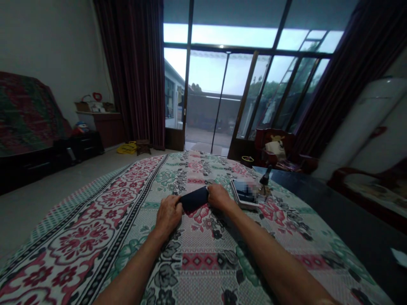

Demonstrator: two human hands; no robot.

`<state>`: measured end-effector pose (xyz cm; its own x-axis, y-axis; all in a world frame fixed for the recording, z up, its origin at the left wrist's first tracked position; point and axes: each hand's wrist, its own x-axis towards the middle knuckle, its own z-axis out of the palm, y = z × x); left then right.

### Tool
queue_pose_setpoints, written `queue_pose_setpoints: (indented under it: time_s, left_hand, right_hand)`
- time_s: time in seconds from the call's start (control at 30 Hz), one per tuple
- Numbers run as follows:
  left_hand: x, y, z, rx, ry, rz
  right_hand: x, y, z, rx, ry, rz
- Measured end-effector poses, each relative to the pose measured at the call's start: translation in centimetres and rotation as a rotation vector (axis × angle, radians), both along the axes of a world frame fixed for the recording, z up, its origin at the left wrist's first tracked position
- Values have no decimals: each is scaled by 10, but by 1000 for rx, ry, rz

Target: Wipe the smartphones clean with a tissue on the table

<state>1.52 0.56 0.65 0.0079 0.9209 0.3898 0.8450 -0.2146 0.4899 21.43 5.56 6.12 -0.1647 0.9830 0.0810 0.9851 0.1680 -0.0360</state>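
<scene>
A small dark navy folded cloth (194, 198) lies on a floral patterned bed cover (104, 228). My left hand (168, 214) grips its near left end. My right hand (218, 197) holds its far right end. Both arms reach forward over the cover. Just right of my right hand sits a white-framed tablet (244, 194) propped on a small stand (264, 180).
A dark table (343, 220) borders the cover on the right. Beyond are a red wooden chair (276, 148) with a stuffed toy, a white cylinder-shaped appliance (359, 123), glass doors (222, 93) with dark curtains, and a low cabinet (101, 123) at left.
</scene>
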Motion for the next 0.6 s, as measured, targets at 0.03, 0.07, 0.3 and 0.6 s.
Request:
queue_pose_setpoints:
  time_s: [0.03,0.07,0.3,0.6]
  left_hand:
    - [-1,0,2,-14,-4,-12]
    - [-2,-1,4,-32,1,-32]
    - [-3,-10,12,-126,126,-54]
    - [-12,-5,3,-153,123,-23]
  right_hand:
    - [-1,-3,0,6,0,-20]
    - [-2,-6,-1,18,5,-30]
    - [-10,-10,-13,130,79,118]
    - [-49,-34,-30,101,179,589]
